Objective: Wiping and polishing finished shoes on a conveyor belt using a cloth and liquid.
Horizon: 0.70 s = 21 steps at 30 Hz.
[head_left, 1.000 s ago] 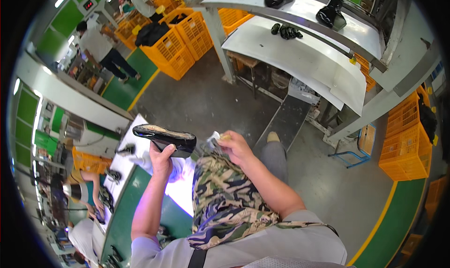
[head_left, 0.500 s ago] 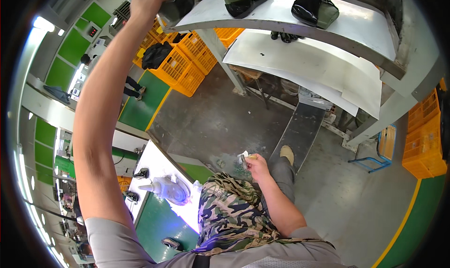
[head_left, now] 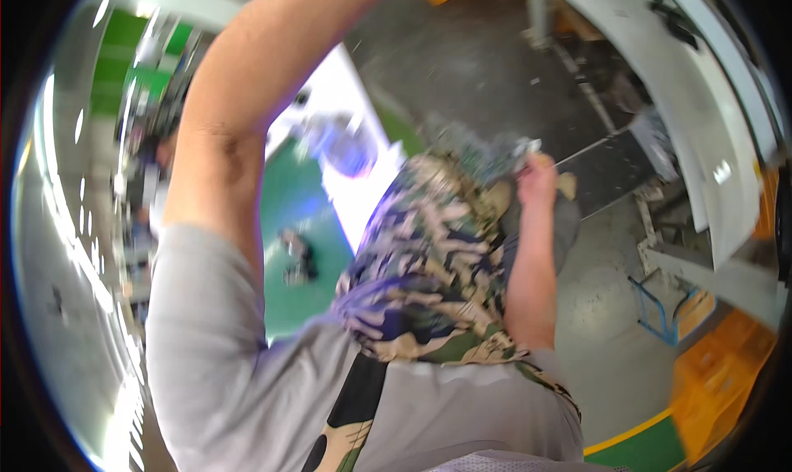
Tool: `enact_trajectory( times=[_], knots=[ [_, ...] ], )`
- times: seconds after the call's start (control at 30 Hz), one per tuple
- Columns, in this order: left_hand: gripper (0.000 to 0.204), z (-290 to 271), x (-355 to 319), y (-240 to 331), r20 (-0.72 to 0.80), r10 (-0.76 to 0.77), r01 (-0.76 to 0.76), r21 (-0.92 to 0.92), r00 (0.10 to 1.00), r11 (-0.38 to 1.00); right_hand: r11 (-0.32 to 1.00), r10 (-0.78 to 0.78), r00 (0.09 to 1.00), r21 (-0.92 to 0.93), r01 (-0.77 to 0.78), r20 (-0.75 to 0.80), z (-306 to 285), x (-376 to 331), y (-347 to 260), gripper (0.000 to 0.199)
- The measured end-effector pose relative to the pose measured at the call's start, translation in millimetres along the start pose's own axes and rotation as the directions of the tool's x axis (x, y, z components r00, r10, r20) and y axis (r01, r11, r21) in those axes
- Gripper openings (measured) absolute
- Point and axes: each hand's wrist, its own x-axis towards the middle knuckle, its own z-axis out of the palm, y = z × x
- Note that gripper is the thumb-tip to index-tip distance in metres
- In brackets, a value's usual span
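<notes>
My left arm (head_left: 239, 101) reaches up past the top edge, so the hand and the black shoe it carried are out of sight. My right hand (head_left: 538, 179) rests at my knee over the camouflage-patterned cloth (head_left: 437, 249) covering my lap. Its fingers are closed on a small white piece (head_left: 528, 148), which is blurred. The whole picture is smeared by head motion.
A white worktop (head_left: 346, 101) with a green mat (head_left: 289, 216) lies at left, with a dark shoe (head_left: 297, 253) on the mat. A curved white two-level shelf (head_left: 701, 109) runs along the right. Orange crates (head_left: 718, 373) and a blue metal frame (head_left: 660, 315) stand at lower right.
My left arm lifted the black shoe from lap height up to the upper shelf and has now left the picture. The view has swung down and left. My right hand stayed at my knee.
</notes>
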Motion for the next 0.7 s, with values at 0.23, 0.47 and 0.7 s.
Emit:
enact_trajectory(
  times=[0.23, 0.47, 0.7],
  knots=[
    [0.035, -171.9, -455.2, -84.5, 0.036, -0.904, 0.857, 0.304, 0.426, 0.416, 0.965, 0.204, 0.978, -0.175, -0.196, 0.032, -21.5, 10.1, -2.4, 0.016],
    [0.037, -216.9, -845.9, -17.5, 0.056, -0.692, 0.629, -0.370, -0.720, -0.684, 0.906, 0.321, 0.946, -0.276, -0.321, -0.050, -12.7, -15.5, -1.3, 0.016],
    [0.067, -191.3, -868.4, -85.2, -0.703, -0.672, 0.888, 0.129, -0.233, -0.442, 0.852, 0.275, 0.958, -0.443, -0.280, -0.076, 36.0, -44.3, -20.4, 0.014]
  ],
)
